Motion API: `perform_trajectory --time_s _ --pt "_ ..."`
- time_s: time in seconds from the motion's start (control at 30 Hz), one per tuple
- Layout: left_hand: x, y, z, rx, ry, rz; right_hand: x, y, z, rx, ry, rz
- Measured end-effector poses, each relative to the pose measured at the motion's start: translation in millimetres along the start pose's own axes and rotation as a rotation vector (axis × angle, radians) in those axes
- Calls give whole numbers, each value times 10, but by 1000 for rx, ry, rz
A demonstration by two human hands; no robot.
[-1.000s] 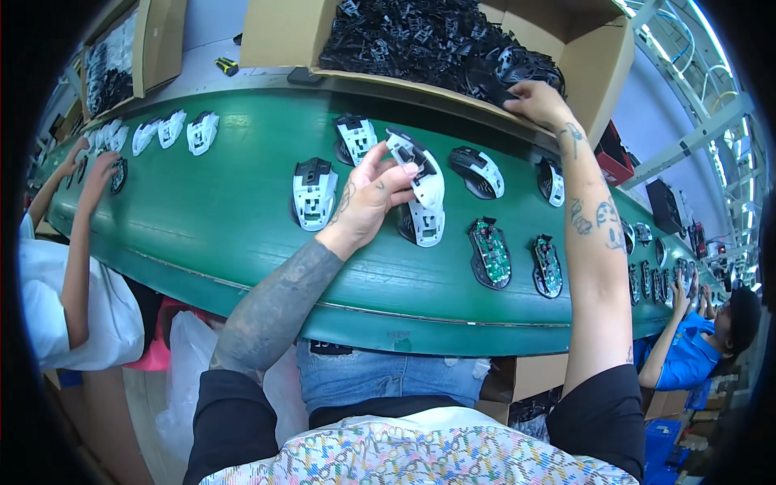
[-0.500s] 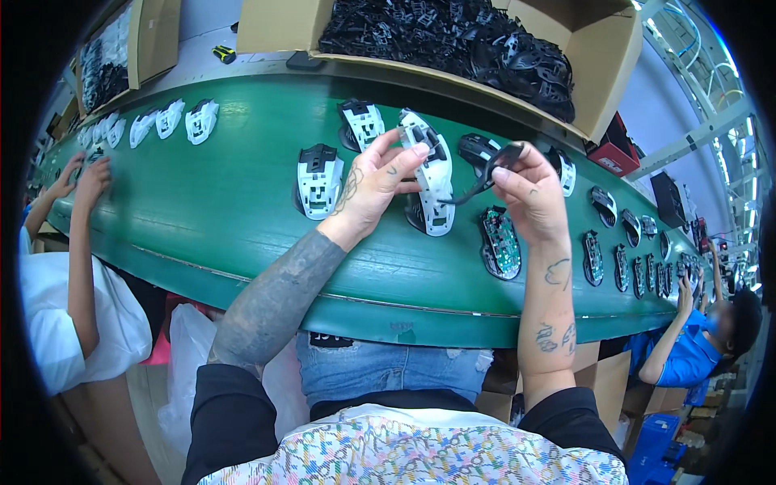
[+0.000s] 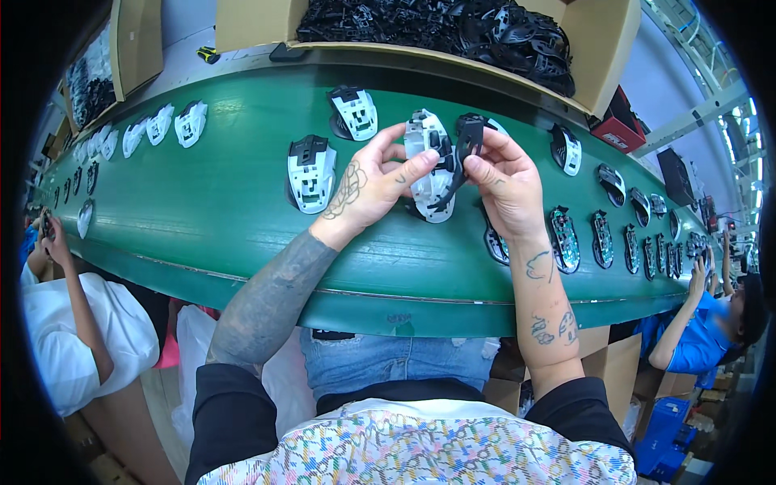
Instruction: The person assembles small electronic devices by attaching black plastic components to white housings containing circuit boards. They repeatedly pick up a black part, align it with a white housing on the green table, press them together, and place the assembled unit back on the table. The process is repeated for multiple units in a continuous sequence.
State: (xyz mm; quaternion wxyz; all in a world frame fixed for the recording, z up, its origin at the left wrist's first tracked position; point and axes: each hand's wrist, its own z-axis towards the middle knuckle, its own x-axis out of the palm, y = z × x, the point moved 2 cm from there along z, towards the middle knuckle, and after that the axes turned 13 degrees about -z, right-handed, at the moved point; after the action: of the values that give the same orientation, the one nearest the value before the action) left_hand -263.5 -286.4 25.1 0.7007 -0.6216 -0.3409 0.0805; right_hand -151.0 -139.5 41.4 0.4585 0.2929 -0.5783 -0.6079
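My left hand (image 3: 368,190) grips a white mouse shell (image 3: 426,162) above the green conveyor belt (image 3: 210,218). My right hand (image 3: 505,182) holds a black plastic part (image 3: 462,153) against the shell's right side. Both hands meet over the belt's middle. A white shell with a black insert (image 3: 311,171) lies just left of my left hand. Another white shell (image 3: 354,111) lies farther back. To the right of my right wrist sits a mouse base with a circuit board (image 3: 563,238).
A cardboard box of black parts (image 3: 453,24) stands behind the belt. Rows of shells (image 3: 153,125) run left and bases (image 3: 638,242) run right. A person in white (image 3: 65,323) works at left, a person in blue (image 3: 703,323) at right.
My right hand came back from the cardboard box with a black part and brought it to the white shell. My left hand lifted the shell toward it. The items on the belt shifted right.
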Motion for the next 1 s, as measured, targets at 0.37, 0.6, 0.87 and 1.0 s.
perform_trajectory --time_s 0.37,0.6,0.87,1.0 --pt "0 51 -4 38 -28 13 103 46 -35 -77 27 -269" --pt "60 -17 -48 98 54 -72 196 -29 -107 -145 -90 -546" --pt "-14 -69 -45 74 19 -473 278 -31 -97 4 68 -388" --pt "-62 -117 -37 118 25 -290 241 7 -118 49 130 -304"
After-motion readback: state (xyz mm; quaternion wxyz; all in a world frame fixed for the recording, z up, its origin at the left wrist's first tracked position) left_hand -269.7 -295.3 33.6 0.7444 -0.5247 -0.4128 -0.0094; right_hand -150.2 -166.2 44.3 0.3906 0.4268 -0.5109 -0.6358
